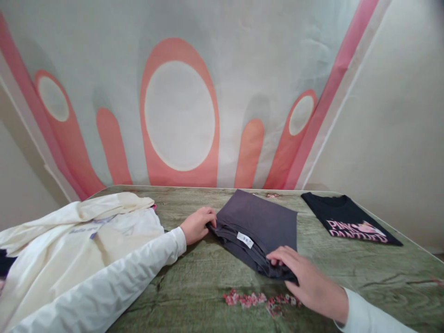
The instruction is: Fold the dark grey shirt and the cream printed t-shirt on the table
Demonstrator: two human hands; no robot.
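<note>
A dark grey T-shirt (pixel 263 212) lies folded into a near-square on the table, its neckline towards me with a white label (pixel 245 239) at the collar. My left hand (pixel 200 225) grips its left corner, fingers curled over the cloth edge. At the near right corner, my right hand (pixel 305 277) pinches the fabric, thumb underneath and fingers on top. Both corners touch or sit just above the tabletop; I cannot tell which.
To the left is a loose heap of cream and white clothes (pixel 114 249). A folded black T-shirt (pixel 347 217) with pink print lies at the right edge. The table (pixel 347 286) has a wood-look, blossom-printed surface. Behind it hangs a pink-and-white patterned backdrop (pixel 180 115).
</note>
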